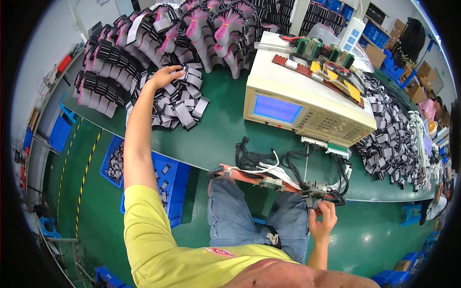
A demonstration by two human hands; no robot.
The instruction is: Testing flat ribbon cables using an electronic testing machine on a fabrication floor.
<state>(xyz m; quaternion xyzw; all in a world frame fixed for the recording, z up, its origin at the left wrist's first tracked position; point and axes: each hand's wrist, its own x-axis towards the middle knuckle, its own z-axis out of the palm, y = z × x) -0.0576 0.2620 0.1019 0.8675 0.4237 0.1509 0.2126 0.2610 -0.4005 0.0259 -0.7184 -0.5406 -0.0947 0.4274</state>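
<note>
Left hand (168,77) touches heaped ribbon cables (182,115), right hand (324,218) the wired fixture (247,177), grips too small to tell; align cables squarely.

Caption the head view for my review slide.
Left hand at a heap of grey ribbon cables; right hand at a wired orange bar before a cream instrument.

I am sitting in what looks like an electronics workshop: loose grey ribbon cables (182,114) are lying heaped under my left hand (167,77) on a green bench (225,115), a screened bench instrument (309,91) is standing beyond my right hand (324,221), and striped tape (87,166) is marking the floor (104,216) left of both.
</note>
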